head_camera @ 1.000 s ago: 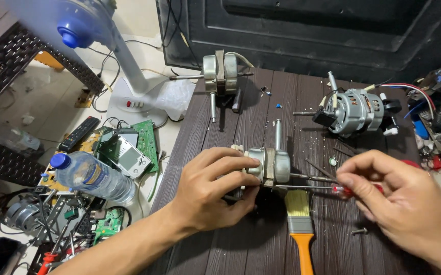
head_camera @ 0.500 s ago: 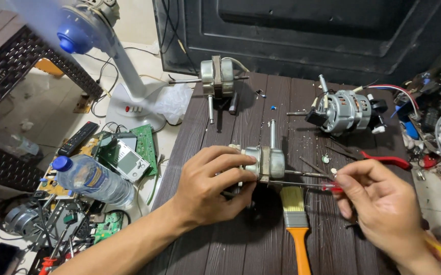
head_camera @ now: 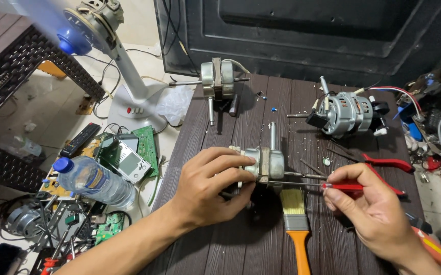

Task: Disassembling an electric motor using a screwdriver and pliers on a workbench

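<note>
Right hand [head_camera: 373,214] now drawn back, red-handled screwdriver [head_camera: 350,187] tip at fan motor [head_camera: 264,164] mid-bench [head_camera: 241,244]. Left hand [head_camera: 210,186] fingers clamped on motor; right fingers pinch screwdriver. Housing looks closed, long bolts seated; disassembly seems barely begun. Paintbrush [head_camera: 297,224] beside.

Your right hand [head_camera: 376,211] now sits lower and further right of the motor [head_camera: 264,164] than a second ago, when it lay close beside it. The red screwdriver [head_camera: 345,187] in its fingers shows more clearly, its shaft reaching left to the motor.
</note>
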